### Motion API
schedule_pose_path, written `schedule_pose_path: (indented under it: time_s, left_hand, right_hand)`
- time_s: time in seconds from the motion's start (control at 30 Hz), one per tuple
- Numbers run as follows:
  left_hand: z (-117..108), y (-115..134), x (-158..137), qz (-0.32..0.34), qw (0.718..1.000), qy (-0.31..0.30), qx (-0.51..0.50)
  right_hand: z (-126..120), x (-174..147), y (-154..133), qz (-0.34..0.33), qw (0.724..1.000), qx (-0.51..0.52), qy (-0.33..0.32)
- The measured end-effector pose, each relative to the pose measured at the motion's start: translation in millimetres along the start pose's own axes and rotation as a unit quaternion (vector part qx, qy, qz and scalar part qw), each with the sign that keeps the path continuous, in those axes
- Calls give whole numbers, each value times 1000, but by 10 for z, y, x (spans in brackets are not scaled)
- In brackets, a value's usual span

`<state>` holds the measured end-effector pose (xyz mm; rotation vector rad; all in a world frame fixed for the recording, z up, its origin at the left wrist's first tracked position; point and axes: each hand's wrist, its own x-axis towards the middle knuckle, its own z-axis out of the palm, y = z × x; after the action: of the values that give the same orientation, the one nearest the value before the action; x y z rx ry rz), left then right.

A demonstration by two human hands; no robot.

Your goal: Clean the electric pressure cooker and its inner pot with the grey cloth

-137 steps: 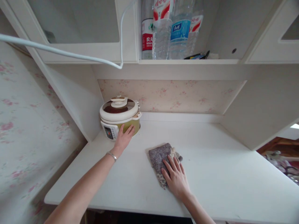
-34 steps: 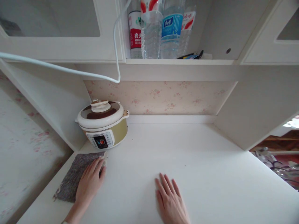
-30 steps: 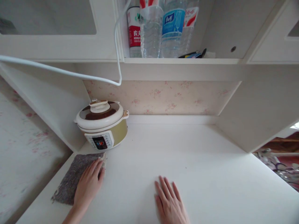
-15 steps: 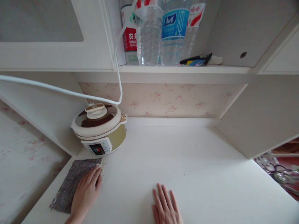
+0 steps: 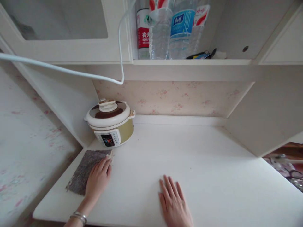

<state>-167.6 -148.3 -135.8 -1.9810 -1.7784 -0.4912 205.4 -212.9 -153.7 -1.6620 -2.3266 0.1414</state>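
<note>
My left hand (image 5: pixel 98 177) lies palm down on a grey, fuzzy cloth (image 5: pixel 80 171) at the left of the white tabletop (image 5: pixel 146 151). Its fingers stretch toward the cloth's pale far corner, and the thumb is hidden. Behind the cloth stands a green and cream electric cooker (image 5: pixel 125 130), its lid on. To the right, my right hand (image 5: pixel 174 201) rests flat on the bare tabletop, fingers slightly apart, with nothing in it.
A white cable (image 5: pixel 78 73) hangs across the upper left, in front of the cabinet. Several plastic bottles (image 5: pixel 160 34) and small items (image 5: pixel 204 55) sit on the shelf (image 5: pixel 189 62) above. Side panels (image 5: pixel 267 110) bound the tabletop. Clutter (image 5: pixel 286 164) shows beyond the right edge.
The view has shifted, so the scene sits farther right and higher, and the tabletop's front edge and a bracelet on my left wrist show. Both hands stay about where they were.
</note>
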Motion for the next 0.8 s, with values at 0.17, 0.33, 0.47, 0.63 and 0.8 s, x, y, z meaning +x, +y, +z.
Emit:
schedule_pose_path:
  time_s: [0.17, 0.33, 0.47, 0.63, 0.8]
  left_hand:
    - [-33, 26, -22, -4, 1000, 3, 6]
    - [-58, 46, -67, -10, 1000, -4, 12]
    - [-54, 40, -78, -8, 1000, 4, -1]
    - [-40, 28, -71, -11, 1000, 21, -16]
    - [-35, 18, -71, -12, 1000, 20, -9]
  right_hand:
    - [-126, -14, -77, 1, 1000, -3, -20]
    - [-139, -20, -104, 19, 999, -9, -34]
    - [-93, -26, -86, 7, 999, -17, -29]
    - [-1, -17, -40, 2, 1000, -17, -12]
    - [-63, 37, -27, 18, 998, 57, 7]
